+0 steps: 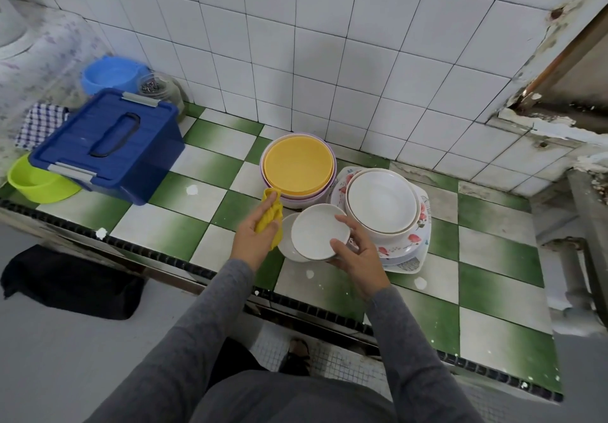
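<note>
1. Small white bowl (320, 236) — my right hand (360, 256) holds it, fingers curled round its rim, over the table (427, 297) near its front edge.
2. Left hand (255, 240) clutches the yellow cloth (270, 217) — I'd wipe inside next.

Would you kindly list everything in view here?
small bowl: 1, white, in right hand
cloth: 1, yellow, in left hand
plate: 1, white, under small bowl
bowl stack: 1, yellow over pink, behind cloth
deep bowls: 2 or more, white, on floral plates
floral plates: stack, white-red, rightmost
storage box: 1, blue, left side
basin: 1, green, beside storage box
tub: 1, light blue, behind storage box
jar: 1, clear, by wall
left hand: 1, grips cloth
right hand: 1, holds small bowl
</note>
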### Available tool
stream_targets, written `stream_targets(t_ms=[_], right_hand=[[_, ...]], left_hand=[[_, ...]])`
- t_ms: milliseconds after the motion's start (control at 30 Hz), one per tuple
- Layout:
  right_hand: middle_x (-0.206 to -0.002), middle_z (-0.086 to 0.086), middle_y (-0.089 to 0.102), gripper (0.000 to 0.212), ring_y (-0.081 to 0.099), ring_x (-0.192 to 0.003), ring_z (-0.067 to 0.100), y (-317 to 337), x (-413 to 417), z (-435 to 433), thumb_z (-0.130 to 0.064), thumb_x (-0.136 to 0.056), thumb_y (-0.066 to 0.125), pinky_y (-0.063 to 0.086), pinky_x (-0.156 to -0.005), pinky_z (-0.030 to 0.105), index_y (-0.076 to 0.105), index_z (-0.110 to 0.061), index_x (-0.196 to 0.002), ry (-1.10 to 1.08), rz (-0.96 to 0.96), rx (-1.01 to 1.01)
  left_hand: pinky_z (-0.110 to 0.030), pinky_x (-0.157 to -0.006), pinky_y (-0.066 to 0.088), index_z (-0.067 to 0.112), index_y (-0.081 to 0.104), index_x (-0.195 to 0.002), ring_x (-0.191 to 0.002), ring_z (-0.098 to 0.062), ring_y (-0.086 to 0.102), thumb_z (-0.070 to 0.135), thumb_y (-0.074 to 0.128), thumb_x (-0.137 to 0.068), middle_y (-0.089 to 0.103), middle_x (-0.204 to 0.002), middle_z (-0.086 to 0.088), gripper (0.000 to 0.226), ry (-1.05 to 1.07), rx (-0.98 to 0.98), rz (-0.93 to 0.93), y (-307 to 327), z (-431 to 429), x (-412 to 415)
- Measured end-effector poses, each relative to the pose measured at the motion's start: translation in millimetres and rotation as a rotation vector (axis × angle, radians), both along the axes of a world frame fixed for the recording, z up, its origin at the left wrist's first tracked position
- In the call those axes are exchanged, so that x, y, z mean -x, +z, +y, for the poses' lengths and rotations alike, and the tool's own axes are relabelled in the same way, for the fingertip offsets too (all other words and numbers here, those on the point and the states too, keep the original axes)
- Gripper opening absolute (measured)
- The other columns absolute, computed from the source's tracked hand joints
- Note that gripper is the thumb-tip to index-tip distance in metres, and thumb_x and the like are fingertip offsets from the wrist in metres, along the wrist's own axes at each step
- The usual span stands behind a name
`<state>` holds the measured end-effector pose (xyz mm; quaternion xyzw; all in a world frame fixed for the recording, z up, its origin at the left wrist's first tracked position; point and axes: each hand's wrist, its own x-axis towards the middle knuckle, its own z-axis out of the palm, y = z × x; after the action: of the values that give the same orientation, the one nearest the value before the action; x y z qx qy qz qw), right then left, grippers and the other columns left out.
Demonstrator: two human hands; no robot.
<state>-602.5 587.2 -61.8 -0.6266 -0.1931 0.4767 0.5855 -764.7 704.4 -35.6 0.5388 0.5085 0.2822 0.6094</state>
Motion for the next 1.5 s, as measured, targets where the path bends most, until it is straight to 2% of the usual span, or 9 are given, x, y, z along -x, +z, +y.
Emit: stream_targets(t_ms=[233,300,367,467,600,867,1000,1367,1500], right_hand=[[-0.137,0.004,0.051,0.038,0.063,-0.108,0.023,8,-9,-3,-0.010,-0.095,0.066,0.059,-0.073,0.025,0.060,-0.037,-0.122,-0.003,-0.139,-0.001],[-0.139,0.002,0.050,0.040,0.063,-0.110,0.029,5,-11,-1,-0.015,-0.094,0.069,0.060,-0.079,0.030,0.061,-0.042,-0.121,0.008,-0.201,0.010],[-0.140,-0.005,0.048,0.041,0.060,-0.115,0.034,3,-11,0,-0.024,-0.089,0.072,0.059,-0.091,0.044,0.061,-0.048,-0.121,0.031,-0.286,0.032],[-0.135,-0.014,0.047,0.044,0.057,-0.119,0.030,1,-12,3,-0.030,-0.086,0.072,0.055,-0.097,0.052,0.059,-0.047,-0.124,0.036,-0.375,0.056],[-0.129,-0.003,0.047,0.044,0.046,-0.120,0.016,5,-16,6,-0.017,-0.092,0.070,0.050,-0.105,0.047,0.057,-0.036,-0.129,0.031,-0.461,0.091],[-0.124,0.004,0.044,0.046,0.048,-0.121,0.024,15,-15,10,-0.026,-0.090,0.074,0.047,-0.108,0.040,0.056,-0.042,-0.129,0.110,-0.534,0.140],[-0.129,0.004,0.039,0.046,0.040,-0.124,0.018,22,-13,11,-0.029,-0.090,0.074,0.040,-0.110,0.037,0.054,-0.044,-0.128,0.164,-0.590,0.151],[-0.140,0.002,0.031,0.050,0.037,-0.135,0.029,31,-10,16,-0.026,-0.089,0.075,0.043,-0.111,0.050,0.056,-0.038,-0.133,0.231,-0.688,0.155],[-0.145,0.007,0.030,0.053,0.034,-0.138,0.031,32,-11,18,-0.026,-0.088,0.076,0.041,-0.113,0.050,0.056,-0.037,-0.135,0.281,-0.808,0.135]], left_hand=[[-0.038,-0.113,0.038,0.040,0.053,-0.135,-0.126,-0.018,0.047,0.004,0.058,-0.097,0.046,-0.149,-0.001,0.053,-0.035,0.018,0.037,-9,3,5],[-0.039,-0.113,0.039,0.042,0.053,-0.133,-0.127,-0.019,0.047,0.005,0.059,-0.097,0.046,-0.148,-0.001,0.052,-0.041,0.021,0.037,-11,3,5],[-0.040,-0.113,0.039,0.041,0.054,-0.134,-0.130,-0.021,0.047,0.007,0.060,-0.097,0.046,-0.149,-0.002,0.051,-0.037,0.035,0.041,-13,3,5],[-0.040,-0.112,0.040,0.037,0.054,-0.139,-0.131,-0.022,0.046,0.009,0.060,-0.097,0.046,-0.150,-0.002,0.051,-0.038,0.047,0.049,-15,4,6],[-0.038,-0.109,0.040,0.036,0.052,-0.141,-0.128,-0.022,0.046,0.009,0.060,-0.097,0.045,-0.150,-0.003,0.051,-0.041,0.043,0.054,-15,6,7],[-0.031,-0.099,0.041,0.035,0.050,-0.143,-0.121,-0.019,0.045,0.013,0.059,-0.098,0.045,-0.146,-0.003,0.051,-0.046,0.033,0.063,-12,6,10],[-0.030,-0.098,0.040,0.035,0.049,-0.143,-0.121,-0.018,0.044,0.012,0.059,-0.098,0.045,-0.145,-0.002,0.051,-0.039,0.035,0.061,-11,7,13],[-0.041,-0.109,0.042,0.040,0.051,-0.139,-0.122,-0.020,0.046,0.014,0.059,-0.099,0.045,-0.145,-0.001,0.049,-0.021,0.046,0.055,-10,10,12],[-0.032,-0.101,0.042,0.039,0.051,-0.140,-0.121,-0.017,0.045,0.014,0.059,-0.099,0.045,-0.146,0.000,0.049,-0.016,0.031,0.056,-10,11,11]])
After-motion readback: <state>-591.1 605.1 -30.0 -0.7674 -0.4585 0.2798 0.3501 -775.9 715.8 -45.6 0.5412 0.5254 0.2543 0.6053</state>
